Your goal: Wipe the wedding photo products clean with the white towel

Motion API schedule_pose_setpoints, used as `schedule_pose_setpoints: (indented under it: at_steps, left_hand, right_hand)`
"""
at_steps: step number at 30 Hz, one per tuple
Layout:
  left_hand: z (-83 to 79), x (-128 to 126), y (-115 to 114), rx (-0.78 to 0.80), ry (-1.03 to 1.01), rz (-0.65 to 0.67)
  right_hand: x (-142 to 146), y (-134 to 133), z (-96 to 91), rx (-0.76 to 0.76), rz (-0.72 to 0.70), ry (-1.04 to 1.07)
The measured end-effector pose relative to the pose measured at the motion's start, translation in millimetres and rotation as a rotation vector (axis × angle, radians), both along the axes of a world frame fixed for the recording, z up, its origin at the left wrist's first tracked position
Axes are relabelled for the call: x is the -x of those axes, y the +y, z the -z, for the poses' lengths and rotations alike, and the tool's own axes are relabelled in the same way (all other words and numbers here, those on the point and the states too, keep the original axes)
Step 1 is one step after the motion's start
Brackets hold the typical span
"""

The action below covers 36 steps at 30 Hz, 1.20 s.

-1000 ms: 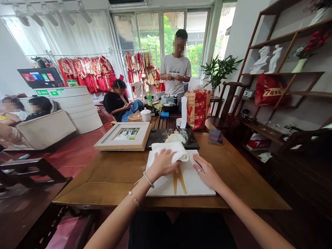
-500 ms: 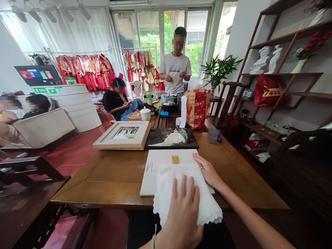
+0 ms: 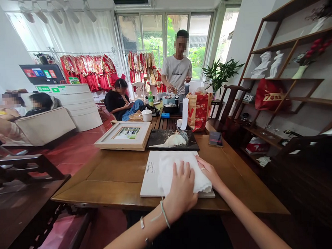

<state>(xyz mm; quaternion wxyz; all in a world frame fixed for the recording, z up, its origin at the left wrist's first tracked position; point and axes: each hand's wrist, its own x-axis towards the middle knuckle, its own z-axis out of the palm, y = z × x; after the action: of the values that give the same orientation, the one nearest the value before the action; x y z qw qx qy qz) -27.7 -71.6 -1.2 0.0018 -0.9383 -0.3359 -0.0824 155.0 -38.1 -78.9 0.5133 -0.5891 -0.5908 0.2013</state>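
A white cloth [image 3: 168, 175] is spread over a white board [image 3: 149, 182] that has small dark print along its left side. My left hand [image 3: 183, 182] presses flat on the cloth with its fingers stretched and apart; bracelets circle the wrist. At the board's right edge, my right hand [image 3: 209, 171] holds on, a ring on one finger. Much of the board's middle is hidden under the cloth. Behind it lies a dark picture panel [image 3: 155, 137] showing a white gown, next to a light framed photo [image 3: 107, 141].
The wooden table [image 3: 102, 182] also carries a red-and-tan paper bag [image 3: 200, 114], a white lidded cup [image 3: 146, 114] and a bottle [image 3: 150, 98]. One person [image 3: 177, 70] stands behind the table; another [image 3: 118, 99] sits to the left. A shelf [image 3: 285, 79] rises at the right.
My left hand has pushed the cloth forward, away from me, covering the yellow piece on the board. My right hand stays at the board's right edge. The standing person's hand has lowered.
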Motion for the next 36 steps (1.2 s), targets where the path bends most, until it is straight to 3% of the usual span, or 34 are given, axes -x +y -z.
schedule_pose_setpoints:
  at_steps: [6,9,12,19,22,25,32,36]
  left_hand:
    - [0.6,19.7,-43.5,0.126,-0.009,0.062]
    - [-2.5,24.0,-44.5,0.16,-0.017,0.036]
    - [-4.6,19.3,-24.4,0.125,-0.025,-0.027]
    - [4.4,-0.4,53.6,-0.027,0.021,-0.044]
    - [6.4,-3.2,65.9,-0.048,0.031,-0.021]
    - [4.0,-1.0,50.4,-0.042,0.038,0.0]
    - [-5.4,22.1,-26.8,0.044,0.145,0.1]
    - [-11.2,23.4,-30.2,0.06,0.179,0.076]
  right_hand:
    - [3.3,1.1,-7.1,-0.007,-0.012,-0.083]
    - [4.2,-0.4,-9.7,-0.007,-0.017,-0.149]
    - [3.9,-2.9,-8.8,-0.01,-0.015,-0.184]
    - [3.2,-7.9,-0.7,-0.027,-0.038,-0.205]
    - [4.3,-7.5,1.5,-0.015,-0.018,-0.202]
    - [3.5,-4.8,2.8,-0.034,-0.044,-0.203]
    - [1.1,3.2,1.4,-0.024,-0.015,-0.217]
    - [2.5,1.4,-1.3,-0.02,-0.013,-0.216]
